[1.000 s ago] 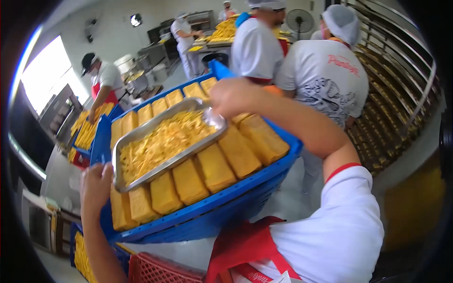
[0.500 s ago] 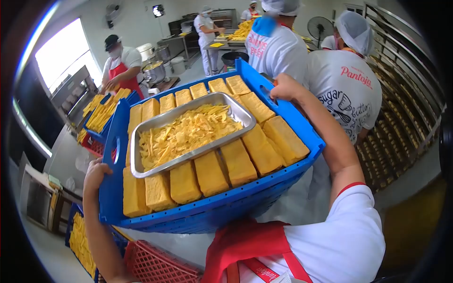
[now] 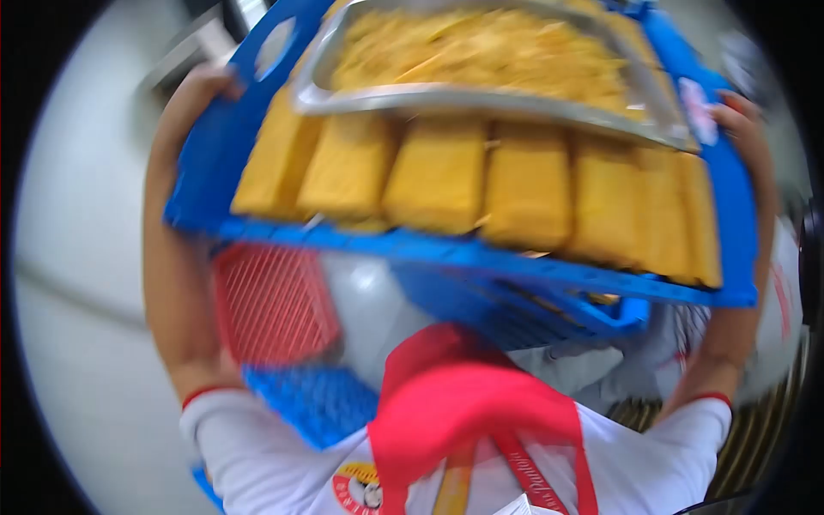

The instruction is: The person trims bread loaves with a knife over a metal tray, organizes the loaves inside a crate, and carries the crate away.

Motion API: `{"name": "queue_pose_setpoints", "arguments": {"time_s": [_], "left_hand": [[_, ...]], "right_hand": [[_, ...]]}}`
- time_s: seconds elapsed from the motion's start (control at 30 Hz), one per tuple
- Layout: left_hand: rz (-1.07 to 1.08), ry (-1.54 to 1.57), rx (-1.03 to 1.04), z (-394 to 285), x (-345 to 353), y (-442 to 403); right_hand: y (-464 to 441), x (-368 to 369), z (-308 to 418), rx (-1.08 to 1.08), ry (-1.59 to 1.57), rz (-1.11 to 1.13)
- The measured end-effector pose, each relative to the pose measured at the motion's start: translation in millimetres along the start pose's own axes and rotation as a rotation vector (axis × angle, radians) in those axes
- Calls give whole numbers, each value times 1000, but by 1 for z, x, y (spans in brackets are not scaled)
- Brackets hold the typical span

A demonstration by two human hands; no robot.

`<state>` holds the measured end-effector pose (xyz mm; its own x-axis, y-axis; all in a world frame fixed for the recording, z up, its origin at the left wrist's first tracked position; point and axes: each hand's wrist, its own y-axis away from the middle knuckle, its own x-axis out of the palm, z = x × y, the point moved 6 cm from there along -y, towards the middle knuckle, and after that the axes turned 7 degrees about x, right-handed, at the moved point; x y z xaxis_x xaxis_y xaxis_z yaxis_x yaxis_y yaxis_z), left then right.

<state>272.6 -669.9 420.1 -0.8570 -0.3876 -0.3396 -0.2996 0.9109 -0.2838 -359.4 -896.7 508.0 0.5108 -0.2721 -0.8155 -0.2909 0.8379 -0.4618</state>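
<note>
A blue plastic crate [image 3: 481, 256] is held up in front of my chest, tilted and blurred by motion. My left hand [image 3: 210, 83] grips its left side near the oval handle hole. At the opposite side, my right hand [image 3: 740, 120] has its fingers hooked at the handle opening. Rows of golden, loaf-shaped blocks [image 3: 438, 176] fill the crate. On top of them rests a shallow metal tray [image 3: 485, 99] with yellow broken pieces [image 3: 481, 53] in it; neither hand touches that tray.
Below on the left are a red slatted crate [image 3: 276, 300] and a blue crate [image 3: 318, 399]. Another blue crate edge [image 3: 622, 319] shows under the held one. A person's white shirt [image 3: 783, 283] and rack bars [image 3: 768, 412] are at the right. Pale floor [image 3: 77, 206] extends left.
My view has swung down and turned away from the room. The crate now sits higher in view, still in both hands. Most co-workers have left the picture.
</note>
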Motion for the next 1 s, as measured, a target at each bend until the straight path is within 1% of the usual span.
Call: {"name": "queue_pose_setpoints", "arguments": {"time_s": [0.03,0.07,0.1,0.13,0.17,0.2,0.33,0.4,0.43,0.53,0.57,0.63,0.67,0.7,0.73,0.77,0.8,0.83,0.87,0.9,0.93,0.97,1.0], "left_hand": [[-47,-69,-28,-10,-16,33],[-216,-87,-43,-23,-26,76],[-351,-164,-129,-47,-26,123],[-415,-205,-184,-53,-40,164],[-462,-107,-231,-57,-51,198],[-500,-1,-258,-75,-39,224],[-597,-59,-273,-90,-56,347],[-769,-162,-256,-92,-75,415],[-788,-245,-292,-90,-89,452],[-871,-259,-347,-89,-90,558],[-914,-314,-396,-95,-80,592],[-923,-484,-497,-96,-75,661],[-925,-505,-562,-98,-75,696],[-915,-507,-637,-94,-75,731],[-922,-518,-667,-92,-71,761],[-925,-532,-691,-90,-71,788],[-931,-521,-706,-84,-75,818],[-937,-503,-728,-74,-77,850],[-926,-470,-737,-60,-76,879],[-941,-448,-783,-67,-85,894],[-965,-409,-809,-49,-88,923],[-959,-390,-802,-32,-89,945],[-963,-384,-824,-18,-89,962]], "right_hand": [[-5,5,9,-42,-12,29],[-8,15,19,-80,-30,65],[-10,22,30,-114,-44,98],[-12,31,42,-143,-62,128],[-8,40,59,-177,-82,160],[-13,40,58,-202,-108,186],[0,70,134,-329,-199,291],[10,91,182,-401,-255,364],[19,99,204,-433,-284,398],[53,139,284,-518,-375,549],[68,154,310,-533,-399,618],[112,184,356,-546,-427,748],[145,194,367,-560,-515,500],[201,188,388,-542,-512,527],[222,212,406,-618,-361,623],[253,229,417,-563,-476,682],[264,269,427,-592,-445,639],[306,268,437,-572,-478,613],[334,279,445,-595,-548,586],[352,289,449,-583,-664,614],[379,308,454,-545,-611,670],[405,300,457,-505,-556,689],[424,316,460,-454,-520,781]]}}
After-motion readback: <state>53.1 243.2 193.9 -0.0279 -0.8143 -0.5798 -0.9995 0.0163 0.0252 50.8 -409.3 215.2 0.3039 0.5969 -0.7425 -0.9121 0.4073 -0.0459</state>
